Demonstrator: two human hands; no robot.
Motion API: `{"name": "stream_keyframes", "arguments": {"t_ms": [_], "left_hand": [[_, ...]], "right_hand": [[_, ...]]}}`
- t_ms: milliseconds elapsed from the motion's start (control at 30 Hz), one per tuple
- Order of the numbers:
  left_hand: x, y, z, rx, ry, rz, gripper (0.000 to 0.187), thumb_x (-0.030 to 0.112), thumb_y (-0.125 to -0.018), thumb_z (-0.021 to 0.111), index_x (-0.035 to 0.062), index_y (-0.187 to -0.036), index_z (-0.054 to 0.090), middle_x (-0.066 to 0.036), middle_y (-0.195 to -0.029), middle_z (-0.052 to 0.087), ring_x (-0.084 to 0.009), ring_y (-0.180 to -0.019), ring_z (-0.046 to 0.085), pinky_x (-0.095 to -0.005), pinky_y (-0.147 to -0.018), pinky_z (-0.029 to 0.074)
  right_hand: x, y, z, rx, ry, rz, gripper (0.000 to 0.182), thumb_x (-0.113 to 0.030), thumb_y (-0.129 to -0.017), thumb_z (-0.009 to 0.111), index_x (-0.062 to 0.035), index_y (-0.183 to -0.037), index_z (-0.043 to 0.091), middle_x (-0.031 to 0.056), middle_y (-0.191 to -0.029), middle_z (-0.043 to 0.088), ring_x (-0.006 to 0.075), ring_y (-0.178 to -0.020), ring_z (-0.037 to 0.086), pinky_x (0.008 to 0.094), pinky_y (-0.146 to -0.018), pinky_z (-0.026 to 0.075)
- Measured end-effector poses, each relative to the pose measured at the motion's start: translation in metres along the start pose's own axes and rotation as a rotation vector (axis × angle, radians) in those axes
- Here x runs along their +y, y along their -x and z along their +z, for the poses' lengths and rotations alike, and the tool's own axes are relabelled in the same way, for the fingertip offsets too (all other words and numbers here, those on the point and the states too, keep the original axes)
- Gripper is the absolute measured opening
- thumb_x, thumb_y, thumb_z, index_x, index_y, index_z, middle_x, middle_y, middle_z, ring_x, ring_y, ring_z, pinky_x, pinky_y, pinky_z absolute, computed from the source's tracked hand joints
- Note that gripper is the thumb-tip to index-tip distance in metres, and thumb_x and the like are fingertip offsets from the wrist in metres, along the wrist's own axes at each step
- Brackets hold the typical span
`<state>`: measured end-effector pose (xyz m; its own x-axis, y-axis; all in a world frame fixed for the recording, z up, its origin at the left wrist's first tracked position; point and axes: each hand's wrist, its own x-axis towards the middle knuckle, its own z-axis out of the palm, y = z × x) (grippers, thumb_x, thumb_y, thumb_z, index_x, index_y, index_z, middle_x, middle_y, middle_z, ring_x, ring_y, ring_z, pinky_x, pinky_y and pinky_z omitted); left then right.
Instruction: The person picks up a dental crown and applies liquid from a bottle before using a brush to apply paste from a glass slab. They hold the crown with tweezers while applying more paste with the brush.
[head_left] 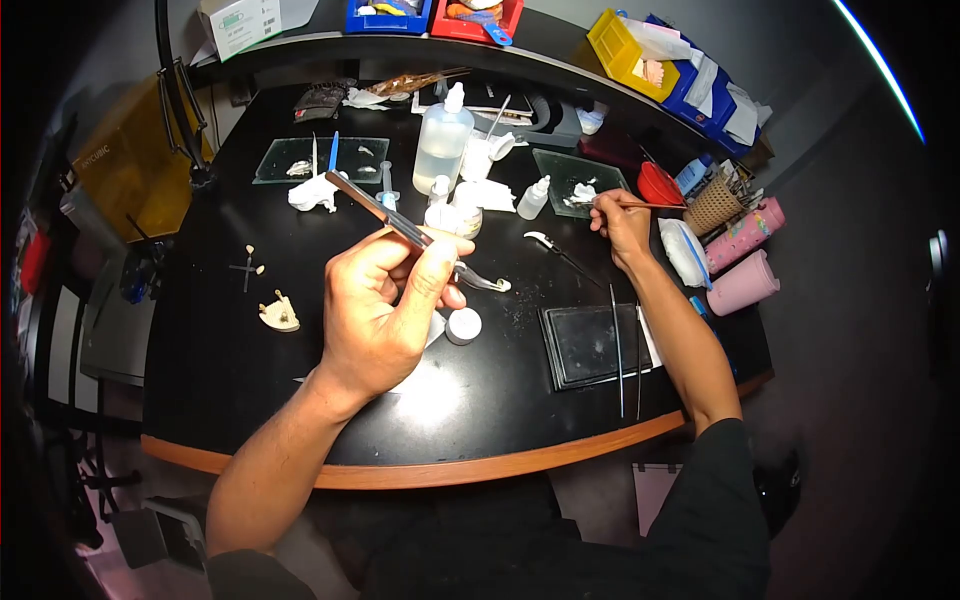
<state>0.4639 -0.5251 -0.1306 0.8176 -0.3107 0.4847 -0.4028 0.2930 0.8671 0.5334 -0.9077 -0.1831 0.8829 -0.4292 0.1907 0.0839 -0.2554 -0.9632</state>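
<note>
Steel spatula (378, 209) pinched in left hand (385, 305); right hand (622, 225) grips brush (640, 204) near table edge.

dental lab | jaw cast (279, 314) | glass mixing slabs (322, 159) | liquid bottle (442, 140) | parts bins (388, 16)

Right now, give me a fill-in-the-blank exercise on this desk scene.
1. The left hand holds a thin metal ____ raised above the table.
2. The right hand reaches to the glass slab with a slim ____.
3. The tall clear bottle stands ____ on the table.
4. The small white jar sits ____ the left hand.

Missing words: tool; stick; upright; beside
</note>
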Motion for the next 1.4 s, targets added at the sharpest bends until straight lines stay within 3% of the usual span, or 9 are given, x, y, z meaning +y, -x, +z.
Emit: {"name": "stream_keyframes", "arguments": {"t_ms": [267,367,1133,1267,1367,1400], "left_hand": [[-0.004,-0.001,0.0,0.03,0.057,0.013,0.018,0.008,-0.098,0.059,-0.0067,-0.103,0.068,-0.009,-0.087,0.067,-0.0095,-0.069,0.066,-0.0212,-0.061,0.052],[-0.001,0.0,-0.001,-0.007,-0.004,0.017,0.025,0.014,-0.102,0.052,-0.0071,-0.105,0.066,-0.011,-0.091,0.067,-0.0104,-0.07,0.065,-0.0219,-0.064,0.053],[-0.002,0.0,-0.001,-0.007,-0.001,0.015,0.026,0.015,-0.103,0.051,-0.0067,-0.106,0.065,-0.01,-0.09,0.066,-0.0109,-0.071,0.065,-0.0221,-0.065,0.052],[-0.005,-0.002,-0.002,0.005,0.092,-0.005,0.022,0.012,-0.1,0.057,-0.006,-0.106,0.067,-0.01,-0.096,0.066,-0.0106,-0.074,0.066,-0.0222,-0.065,0.053],[-0.004,-0.003,-0.001,-0.022,0.061,0.001,0.03,0.021,-0.105,0.05,-0.0057,-0.108,0.063,-0.01,-0.091,0.067,-0.0122,-0.075,0.066,-0.0238,-0.07,0.052],[-0.004,-0.004,-0.002,-0.033,0.079,0.005,0.029,0.019,-0.104,0.051,-0.0054,-0.109,0.064,-0.01,-0.096,0.066,-0.0125,-0.077,0.066,-0.0244,-0.071,0.053]], "right_hand": [[-0.002,0.001,0.001,0.002,0.011,0.008,0.006,-0.008,-0.084,0.064,-0.0031,-0.08,0.065,0.005,-0.072,0.065,0.0092,-0.054,0.06,0.0202,-0.047,0.04],[-0.003,0.001,0.002,-0.003,0.018,0.013,0.006,-0.008,-0.084,0.064,-0.0032,-0.081,0.065,0.005,-0.072,0.066,0.0092,-0.054,0.06,0.02,-0.047,0.039],[-0.004,0.002,0.001,-0.005,0.013,0.023,0.008,-0.012,-0.084,0.065,-0.0043,-0.082,0.066,0.0042,-0.074,0.066,0.0095,-0.057,0.061,0.0209,-0.049,0.04],[-0.003,-0.001,-0.002,-0.015,-0.06,0.05,0.007,-0.011,-0.085,0.064,-0.0042,-0.083,0.065,0.0043,-0.073,0.065,0.0099,-0.057,0.061,0.021,-0.049,0.039],[-0.009,-0.004,-0.009,-0.023,-0.195,0.059,0.007,-0.01,-0.086,0.061,-0.0037,-0.086,0.064,0.0043,-0.072,0.063,0.0103,-0.057,0.059,0.0214,-0.049,0.039],[-0.014,-0.003,-0.013,-0.018,-0.242,0.041,0.008,-0.01,-0.087,0.06,-0.0034,-0.087,0.064,0.0043,-0.072,0.063,0.0106,-0.057,0.058,0.0217,-0.05,0.039]]}}
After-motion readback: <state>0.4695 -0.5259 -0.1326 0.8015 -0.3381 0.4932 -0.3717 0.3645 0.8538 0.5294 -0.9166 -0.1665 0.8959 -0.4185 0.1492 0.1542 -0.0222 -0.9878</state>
